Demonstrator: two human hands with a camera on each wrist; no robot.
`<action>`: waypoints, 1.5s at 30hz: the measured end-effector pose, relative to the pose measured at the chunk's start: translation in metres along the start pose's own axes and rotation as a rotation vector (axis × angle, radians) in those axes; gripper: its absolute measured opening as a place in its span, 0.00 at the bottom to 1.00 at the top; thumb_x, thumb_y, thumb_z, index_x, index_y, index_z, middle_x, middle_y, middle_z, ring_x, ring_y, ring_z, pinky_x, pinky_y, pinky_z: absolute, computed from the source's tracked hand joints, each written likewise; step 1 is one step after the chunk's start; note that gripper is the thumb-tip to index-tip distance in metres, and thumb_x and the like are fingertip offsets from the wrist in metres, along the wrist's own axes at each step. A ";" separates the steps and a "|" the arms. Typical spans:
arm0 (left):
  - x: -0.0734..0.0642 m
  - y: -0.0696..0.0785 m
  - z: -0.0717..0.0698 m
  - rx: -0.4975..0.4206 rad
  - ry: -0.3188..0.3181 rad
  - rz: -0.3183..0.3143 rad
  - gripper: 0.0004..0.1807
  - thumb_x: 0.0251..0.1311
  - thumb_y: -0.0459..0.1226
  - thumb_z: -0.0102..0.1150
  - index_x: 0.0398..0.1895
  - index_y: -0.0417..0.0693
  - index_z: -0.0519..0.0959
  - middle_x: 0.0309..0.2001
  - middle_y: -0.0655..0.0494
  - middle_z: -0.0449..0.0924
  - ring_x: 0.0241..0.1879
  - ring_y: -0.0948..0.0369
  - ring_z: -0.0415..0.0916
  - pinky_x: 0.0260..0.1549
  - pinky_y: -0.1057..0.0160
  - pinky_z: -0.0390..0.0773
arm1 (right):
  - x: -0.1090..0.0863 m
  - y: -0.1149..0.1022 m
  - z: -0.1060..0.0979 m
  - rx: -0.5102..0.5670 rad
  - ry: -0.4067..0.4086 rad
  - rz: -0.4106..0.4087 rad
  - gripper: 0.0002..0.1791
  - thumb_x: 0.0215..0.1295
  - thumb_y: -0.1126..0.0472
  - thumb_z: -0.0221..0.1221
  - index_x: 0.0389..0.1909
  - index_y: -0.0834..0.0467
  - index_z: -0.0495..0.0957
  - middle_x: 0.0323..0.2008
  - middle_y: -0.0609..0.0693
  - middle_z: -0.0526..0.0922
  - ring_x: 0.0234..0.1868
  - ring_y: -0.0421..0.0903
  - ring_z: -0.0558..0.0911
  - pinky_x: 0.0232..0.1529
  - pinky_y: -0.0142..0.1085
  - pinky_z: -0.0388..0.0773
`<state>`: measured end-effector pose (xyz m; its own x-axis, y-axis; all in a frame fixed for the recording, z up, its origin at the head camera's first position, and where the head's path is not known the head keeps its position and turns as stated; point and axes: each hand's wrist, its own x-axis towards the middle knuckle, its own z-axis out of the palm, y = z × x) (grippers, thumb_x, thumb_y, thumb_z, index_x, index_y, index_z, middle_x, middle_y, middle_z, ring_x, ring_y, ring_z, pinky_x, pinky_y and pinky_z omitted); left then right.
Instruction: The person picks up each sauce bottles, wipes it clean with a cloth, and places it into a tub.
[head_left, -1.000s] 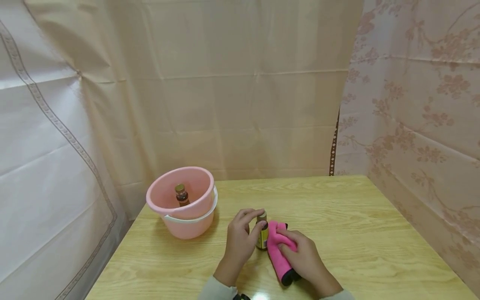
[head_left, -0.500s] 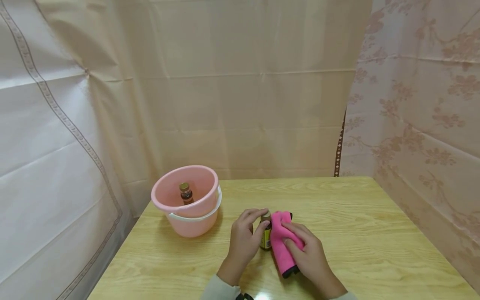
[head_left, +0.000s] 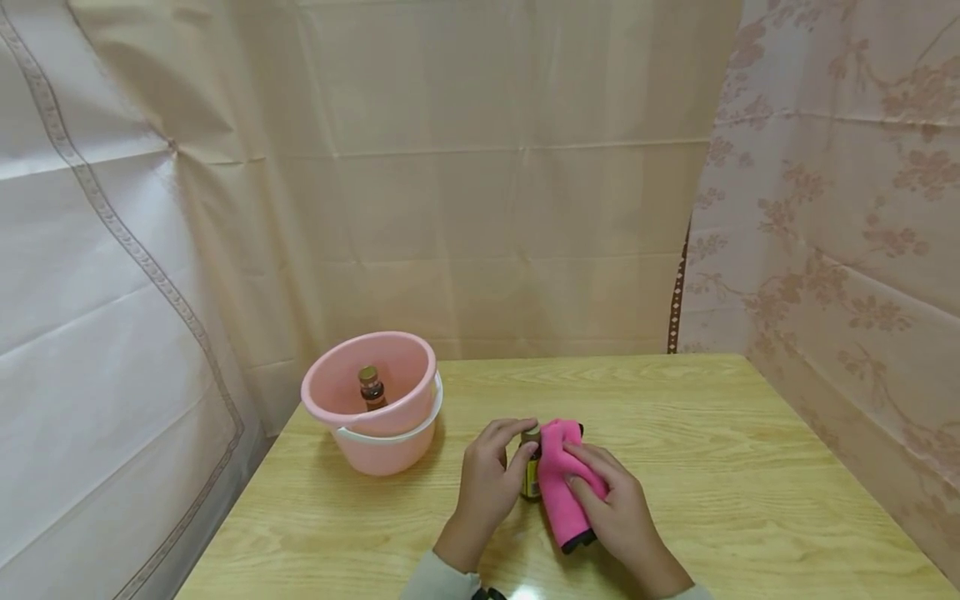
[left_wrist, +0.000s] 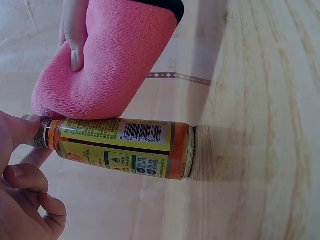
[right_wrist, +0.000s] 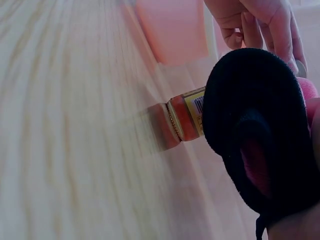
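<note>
A small glass bottle (head_left: 531, 479) with a yellow label stands upright on the wooden table. My left hand (head_left: 491, 475) pinches its cap between thumb and fingers. In the left wrist view the bottle's label (left_wrist: 142, 132) shows a barcode and small print. My right hand (head_left: 618, 504) grips a folded pink cloth (head_left: 561, 492) with black edging, its thumb and fingers bunching the fabric. The cloth lies against the bottle's right side and covers part of it. In the right wrist view the black edge (right_wrist: 255, 85) hides most of the bottle.
A pink bucket (head_left: 382, 454) with a white handle (head_left: 397, 435) stands at the table's left, another dark bottle with a gold cap (head_left: 369, 377) inside it. Beyond the wooden table (head_left: 720, 467) hang beige and flowered curtains (head_left: 480, 208).
Over the last second the cloth has shifted up along the bottle with my right hand. My left hand keeps its hold on the cap. The whole head view has shifted slightly.
</note>
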<state>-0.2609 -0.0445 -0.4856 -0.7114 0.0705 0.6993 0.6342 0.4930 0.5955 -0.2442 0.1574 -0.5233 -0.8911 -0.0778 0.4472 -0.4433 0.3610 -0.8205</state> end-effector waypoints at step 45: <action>-0.002 -0.005 0.001 -0.028 0.002 0.031 0.14 0.68 0.35 0.66 0.56 0.55 0.86 0.52 0.62 0.86 0.17 0.74 0.56 0.17 0.75 0.65 | 0.000 0.000 0.001 -0.191 -0.137 0.263 0.22 0.67 0.61 0.69 0.59 0.39 0.84 0.54 0.42 0.86 0.56 0.42 0.82 0.55 0.42 0.80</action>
<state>-0.2628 -0.0462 -0.4908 -0.6907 0.0841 0.7183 0.6645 0.4657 0.5844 -0.2444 0.1559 -0.5236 -0.9829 -0.0779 0.1667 -0.1818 0.5515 -0.8141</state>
